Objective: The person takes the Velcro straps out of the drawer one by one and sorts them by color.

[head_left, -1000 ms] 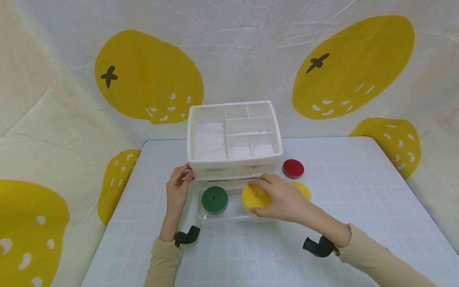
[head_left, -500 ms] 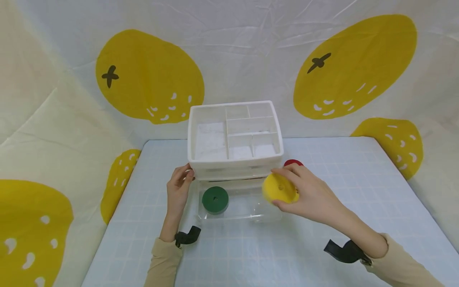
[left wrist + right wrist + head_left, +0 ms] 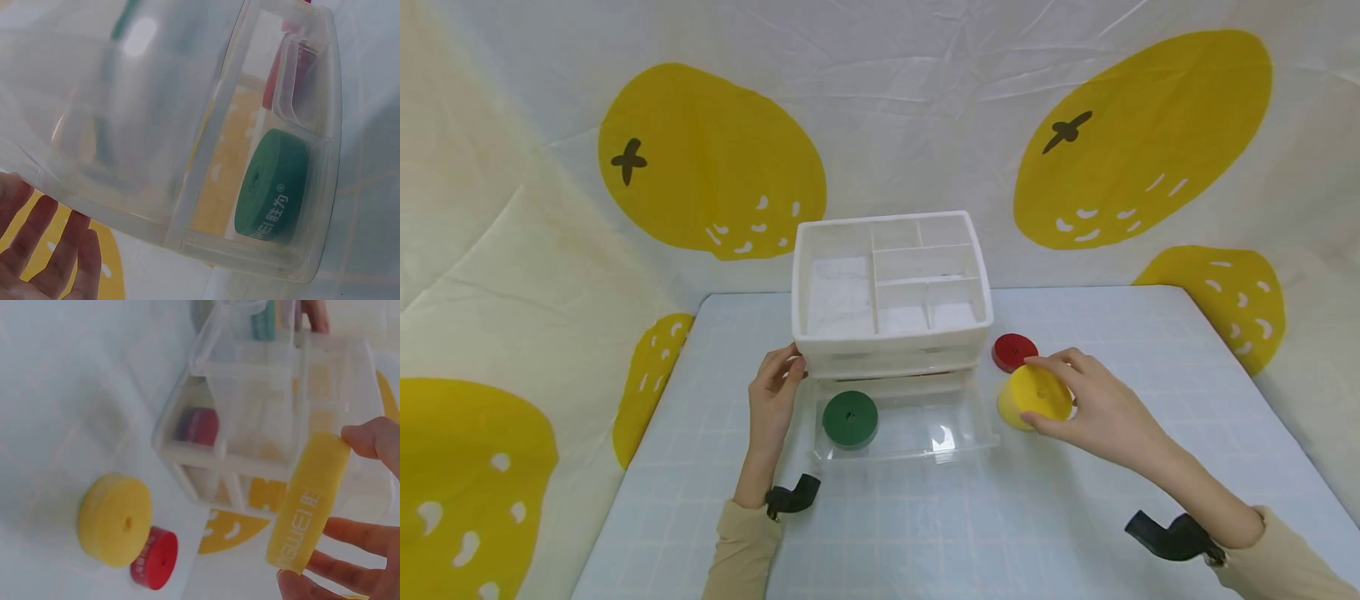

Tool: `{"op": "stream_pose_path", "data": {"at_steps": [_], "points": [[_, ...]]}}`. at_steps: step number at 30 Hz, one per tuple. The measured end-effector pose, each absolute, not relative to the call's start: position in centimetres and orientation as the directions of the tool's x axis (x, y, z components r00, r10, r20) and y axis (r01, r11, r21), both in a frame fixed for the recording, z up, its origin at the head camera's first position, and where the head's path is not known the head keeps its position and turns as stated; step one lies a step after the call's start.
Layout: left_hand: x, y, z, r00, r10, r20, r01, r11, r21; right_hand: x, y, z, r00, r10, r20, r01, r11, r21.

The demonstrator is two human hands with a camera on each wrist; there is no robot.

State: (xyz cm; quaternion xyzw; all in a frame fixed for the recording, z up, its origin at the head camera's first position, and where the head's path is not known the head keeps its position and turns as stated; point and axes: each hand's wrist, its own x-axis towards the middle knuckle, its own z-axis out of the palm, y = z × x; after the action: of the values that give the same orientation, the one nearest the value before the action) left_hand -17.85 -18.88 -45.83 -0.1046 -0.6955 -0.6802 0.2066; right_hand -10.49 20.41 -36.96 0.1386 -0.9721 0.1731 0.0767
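One yellow roll (image 3: 1047, 392) — pinched between thumb and fingers of the right hand (image 3: 1108, 417) — partly covers a second yellow roll (image 3: 112, 520) between the drawer (image 3: 917, 417) and the desk's (image 3: 910, 533) right edge. Released off-centre, it could slide off or jostle the red roll (image 3: 1013, 352); the left hand (image 3: 772, 396), loosely spread at the organizer's (image 3: 891, 343) front left corner, could nudge that box.

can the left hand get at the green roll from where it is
Probably yes: the left hand is beside the white organizer, close to the green roll, and nothing covers that roll in the open drawer.
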Motion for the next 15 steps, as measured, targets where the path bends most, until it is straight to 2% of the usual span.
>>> {"op": "stream_pose_path", "data": {"at_steps": [15], "points": [[-17.9,-18.8,-45.9,-0.889,-0.140,0.435,0.431,0.062,0.900,-12.0,25.6,-41.0,-0.993,-0.088,0.082,-0.113,0.916,-0.384]]}}
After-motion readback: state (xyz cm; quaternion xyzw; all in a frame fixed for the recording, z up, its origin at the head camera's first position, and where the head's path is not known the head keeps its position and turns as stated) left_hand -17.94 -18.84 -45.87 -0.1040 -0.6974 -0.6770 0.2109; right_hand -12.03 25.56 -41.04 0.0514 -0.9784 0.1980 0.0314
